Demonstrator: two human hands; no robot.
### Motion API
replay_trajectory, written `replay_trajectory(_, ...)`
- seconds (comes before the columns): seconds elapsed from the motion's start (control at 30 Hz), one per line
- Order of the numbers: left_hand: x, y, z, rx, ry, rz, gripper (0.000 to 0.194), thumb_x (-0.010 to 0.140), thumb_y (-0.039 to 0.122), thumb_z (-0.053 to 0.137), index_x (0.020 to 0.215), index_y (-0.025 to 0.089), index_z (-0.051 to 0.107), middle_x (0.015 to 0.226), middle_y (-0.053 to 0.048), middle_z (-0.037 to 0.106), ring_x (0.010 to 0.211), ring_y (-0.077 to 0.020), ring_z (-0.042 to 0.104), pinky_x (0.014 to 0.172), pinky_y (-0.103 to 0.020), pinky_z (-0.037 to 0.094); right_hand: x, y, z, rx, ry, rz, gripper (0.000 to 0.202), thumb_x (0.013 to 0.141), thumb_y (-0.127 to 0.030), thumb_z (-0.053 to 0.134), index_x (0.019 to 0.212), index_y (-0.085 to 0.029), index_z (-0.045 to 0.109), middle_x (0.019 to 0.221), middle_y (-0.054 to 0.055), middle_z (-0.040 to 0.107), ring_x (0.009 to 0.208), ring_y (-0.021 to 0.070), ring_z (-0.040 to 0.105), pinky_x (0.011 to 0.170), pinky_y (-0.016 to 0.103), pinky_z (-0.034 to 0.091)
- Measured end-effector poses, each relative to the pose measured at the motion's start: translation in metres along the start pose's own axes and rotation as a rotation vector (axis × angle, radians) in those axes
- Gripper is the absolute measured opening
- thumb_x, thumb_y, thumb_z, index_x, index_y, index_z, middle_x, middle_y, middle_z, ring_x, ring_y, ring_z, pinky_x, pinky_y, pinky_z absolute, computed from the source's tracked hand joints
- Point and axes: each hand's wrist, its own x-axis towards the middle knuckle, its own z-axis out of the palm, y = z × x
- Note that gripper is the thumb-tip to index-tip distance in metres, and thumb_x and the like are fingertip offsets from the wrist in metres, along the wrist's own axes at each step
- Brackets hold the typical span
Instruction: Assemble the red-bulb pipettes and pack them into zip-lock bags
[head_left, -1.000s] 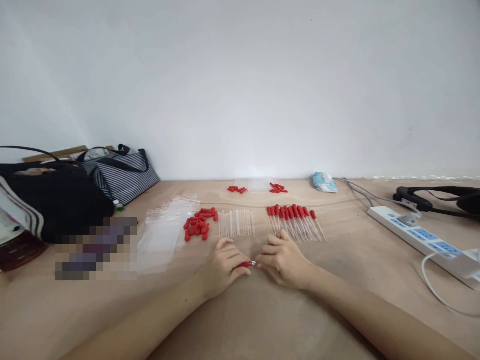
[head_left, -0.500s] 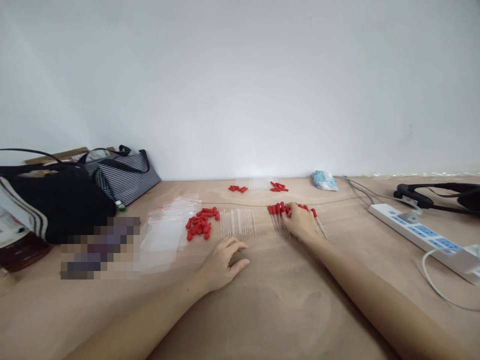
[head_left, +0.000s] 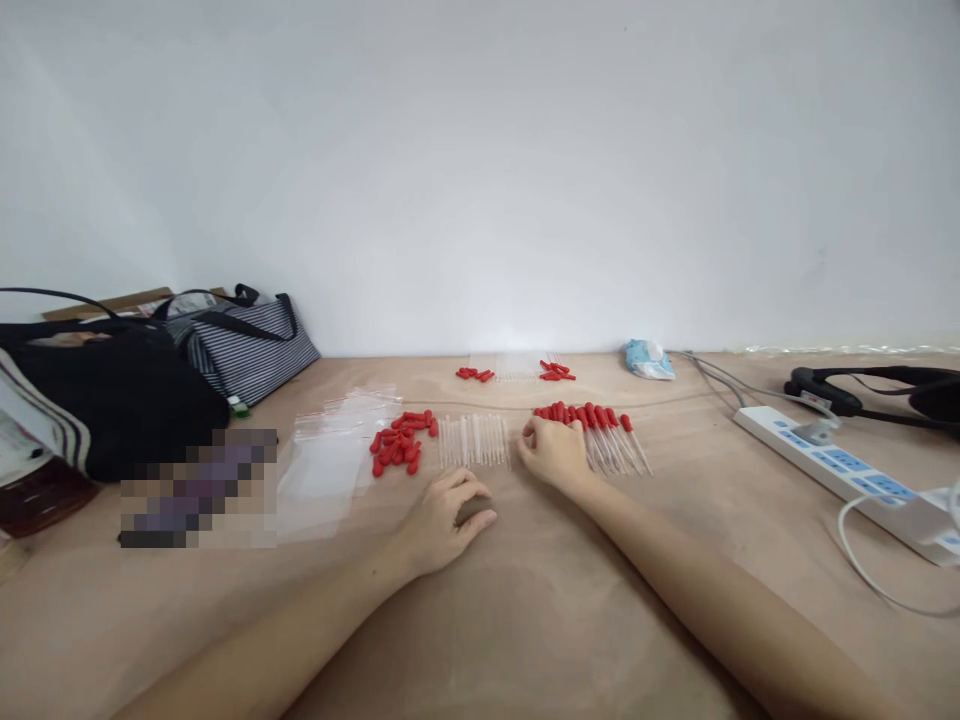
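My left hand (head_left: 450,520) rests on the table with its fingers loosely bent and thumb apart, holding nothing. Just beyond it lies a row of clear glass tubes (head_left: 472,442), and to their left a pile of red rubber bulbs (head_left: 401,440). My right hand (head_left: 551,452) is closed, fingers curled down at the left end of a row of glass droppers with red bulbs (head_left: 604,430). It covers the lower parts of several droppers. Whatever its fingertips hold, if anything, is hidden.
Clear zip bags (head_left: 322,480) lie left of the bulbs. More red bulbs (head_left: 555,371) lie by the wall, near a blue mask (head_left: 649,360). A power strip (head_left: 832,470) and headset (head_left: 840,390) are at right; a striped bag (head_left: 259,345) and black bag (head_left: 127,400) at left.
My right hand has moved left along the dropper row to its left end, uncovering the middle and right droppers. My left hand has stayed in place. The view has shifted slightly.
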Motion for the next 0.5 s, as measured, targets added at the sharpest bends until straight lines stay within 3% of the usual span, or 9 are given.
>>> replay_trajectory(0.07,0.011,-0.012,-0.014,0.123,0.071,-0.037,0.013,0.080,0.024,0.049,0.081,0.019,0.061,0.085,-0.004,0.059,0.082,-0.0182,0.054,0.077,-0.031,0.042,0.003,-0.012,0.004,-0.002,-0.051,0.018,0.030,0.079,-0.037,0.042,0.087,-0.016,0.060,0.080,0.010,0.067,0.081,0.0232,0.059,0.077,0.037,0.025)
replay_trajectory(0.13,0.027,-0.032,-0.034,0.313,0.136,-0.186,0.017,0.080,0.023,0.047,0.077,0.018,0.063,0.083,-0.005,0.060,0.082,-0.0209,0.055,0.078,-0.034,0.041,0.006,-0.021,0.007,-0.013,-0.098,0.046,0.032,0.079,-0.039,0.042,0.087,-0.014,0.061,0.081,0.012,0.066,0.082,0.0242,0.059,0.078,0.038,0.026)
replay_trajectory(0.2,0.046,-0.058,-0.056,0.496,0.044,-0.363,0.022,0.081,0.025,0.045,0.081,0.018,0.065,0.088,-0.007,0.061,0.089,-0.0250,0.054,0.079,-0.037,0.039,0.009,-0.025,0.007,-0.033,-0.134,0.067,0.034,0.080,-0.037,0.040,0.085,-0.013,0.062,0.082,0.013,0.066,0.082,0.0248,0.059,0.078,0.039,0.027)
replay_trajectory(0.27,0.063,-0.084,-0.072,0.516,-0.036,-0.392,0.023,0.078,0.019,0.045,0.087,0.017,0.066,0.095,-0.009,0.062,0.092,-0.0262,0.054,0.079,-0.036,0.039,0.010,-0.028,0.006,-0.057,-0.169,0.074,0.034,0.080,-0.036,0.038,0.082,-0.013,0.063,0.082,0.014,0.066,0.082,0.0252,0.060,0.078,0.039,0.028)
replay_trajectory(0.37,0.079,-0.114,-0.079,0.485,-0.195,-0.389,0.019,0.071,0.018,0.053,0.084,0.021,0.067,0.090,-0.004,0.066,0.082,-0.0198,0.059,0.073,-0.026,0.042,0.009,-0.030,0.003,-0.086,-0.241,0.065,0.034,0.080,-0.033,0.036,0.080,-0.013,0.064,0.086,0.014,0.066,0.082,0.0251,0.060,0.079,0.040,0.029)
replay_trajectory(0.5,0.083,-0.130,-0.072,0.470,-0.301,-0.418,0.013,0.066,0.019,0.057,0.074,0.021,0.067,0.072,-0.002,0.067,0.069,-0.0165,0.060,0.063,-0.021,0.042,0.007,-0.032,-0.001,-0.105,-0.295,0.051,0.034,0.080,-0.032,0.036,0.084,-0.014,0.065,0.090,0.013,0.066,0.084,0.0249,0.060,0.079,0.040,0.031)
